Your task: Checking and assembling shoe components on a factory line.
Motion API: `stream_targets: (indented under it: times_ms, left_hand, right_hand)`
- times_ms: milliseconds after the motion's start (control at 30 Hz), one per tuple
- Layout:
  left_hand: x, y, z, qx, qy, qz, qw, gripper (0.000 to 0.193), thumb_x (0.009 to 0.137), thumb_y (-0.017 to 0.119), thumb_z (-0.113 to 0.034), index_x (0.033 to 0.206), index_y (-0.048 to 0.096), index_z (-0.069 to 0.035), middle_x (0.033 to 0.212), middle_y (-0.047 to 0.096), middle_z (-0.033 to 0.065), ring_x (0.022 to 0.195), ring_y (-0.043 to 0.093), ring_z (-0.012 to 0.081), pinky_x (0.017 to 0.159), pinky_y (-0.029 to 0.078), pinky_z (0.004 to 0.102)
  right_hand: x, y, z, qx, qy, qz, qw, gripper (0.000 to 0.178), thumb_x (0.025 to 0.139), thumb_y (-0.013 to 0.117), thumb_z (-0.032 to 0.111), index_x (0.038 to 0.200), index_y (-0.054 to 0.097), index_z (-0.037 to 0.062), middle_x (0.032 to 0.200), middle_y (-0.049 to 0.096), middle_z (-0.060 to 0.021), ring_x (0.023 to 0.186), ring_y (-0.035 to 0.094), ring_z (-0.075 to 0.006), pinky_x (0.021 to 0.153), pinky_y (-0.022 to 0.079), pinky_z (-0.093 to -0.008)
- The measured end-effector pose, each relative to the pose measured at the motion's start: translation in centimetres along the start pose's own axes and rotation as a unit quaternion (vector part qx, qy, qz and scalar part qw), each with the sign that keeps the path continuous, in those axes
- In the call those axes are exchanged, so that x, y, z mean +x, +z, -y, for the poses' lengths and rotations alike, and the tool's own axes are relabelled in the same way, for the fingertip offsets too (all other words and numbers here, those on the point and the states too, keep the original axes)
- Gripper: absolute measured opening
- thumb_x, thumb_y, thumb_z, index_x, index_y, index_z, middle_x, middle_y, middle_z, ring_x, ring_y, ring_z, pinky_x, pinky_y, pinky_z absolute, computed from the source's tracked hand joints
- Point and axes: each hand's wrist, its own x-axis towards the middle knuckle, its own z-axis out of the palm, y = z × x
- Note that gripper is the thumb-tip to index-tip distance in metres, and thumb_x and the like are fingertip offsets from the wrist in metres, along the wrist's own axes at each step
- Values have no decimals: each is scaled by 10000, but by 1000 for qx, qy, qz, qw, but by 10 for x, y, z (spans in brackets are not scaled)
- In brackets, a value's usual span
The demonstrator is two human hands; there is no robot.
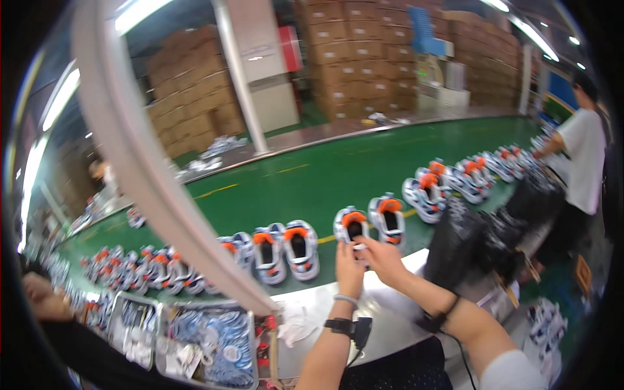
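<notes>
Both forearms rise from the near edge toward the middle of the scene, the left one nearly straight up with a black band and a thin bracelet at the wrist, the right one slanting in from the near right with a black strap on it. The left hand (349,268) stands upright with its fingers pressed together and curled at the tips, touching the heel of a white and blue shoe with an orange lining (351,227). The right hand (383,257) lies just beside it, fingers bent and close, pinching at the same heel; how firmly either hand grips cannot be told. That shoe stands on the green belt (305,182) at its near edge, just left of its mate (386,218). More pairs of the same kind sit in a row along the belt, to the left (286,250) and to the far right (448,182). A black heap (481,237) rests on the pale table edge (325,305) at the right. At the near left, metal trays (195,338) hold white and blue pieces. Far behind, stacks of brown cartons (364,58) line the wall, with a red panel (290,47) on a pale pillar. Another person in a white shirt (582,162) stands at the far right.
</notes>
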Motion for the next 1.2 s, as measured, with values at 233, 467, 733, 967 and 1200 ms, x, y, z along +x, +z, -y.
stream_targets:
  times_ms: [233, 467, 733, 967, 1200]
  left_hand:
    - [24, 31, -53, -68, 173, 30, 982, 272, 796, 483, 56, 1042, 586, 0, 1167, 569, 195, 1082, 560, 371, 912, 459, 419]
    - [128, 99, -37, 285, 94, 335, 893, 276, 904, 476, -159, 865, 684, 19, 925, 673, 232, 859, 667, 365, 765, 534, 436]
    - [132, 120, -54, 470, 23, 385, 794, 300, 883, 452, -140, 1099, 654, -87, 1134, 630, 165, 980, 619, 291, 892, 476, 348]
    - [114, 120, -17, 444, -35, 386, 808, 381, 929, 397, -215, 1229, 578, -66, 1309, 530, 138, 1175, 519, 284, 991, 414, 350]
    - [102, 100, 17, 411, 98, 479, 769, 223, 830, 504, -170, 956, 644, -51, 1044, 605, 146, 935, 586, 272, 813, 459, 360]
  right_hand:
    - [-113, -193, 43, -155, -187, -144, 959, 144, 813, 625, 83, 938, 660, 23, 707, 659, -75, 623, 605, -212, 611, 475, -314]
    - [-140, -318, -98, -134, 108, -339, 925, 265, 925, 536, 102, 1177, 578, 30, 892, 625, -79, 816, 575, -143, 771, 440, -277]
    - [-172, -328, -182, -218, 165, -262, 926, 458, 869, 593, 112, 1301, 477, 14, 1259, 548, -140, 1161, 511, -275, 1009, 360, -349]
    - [-150, -345, -172, -230, 271, -149, 923, 472, 792, 652, 83, 1233, 483, 67, 1091, 586, -205, 1016, 542, -375, 889, 417, -413]
    - [-168, -351, -186, -283, 190, -188, 921, 490, 751, 706, 90, 1193, 495, 69, 1012, 596, -216, 981, 550, -390, 850, 426, -429]
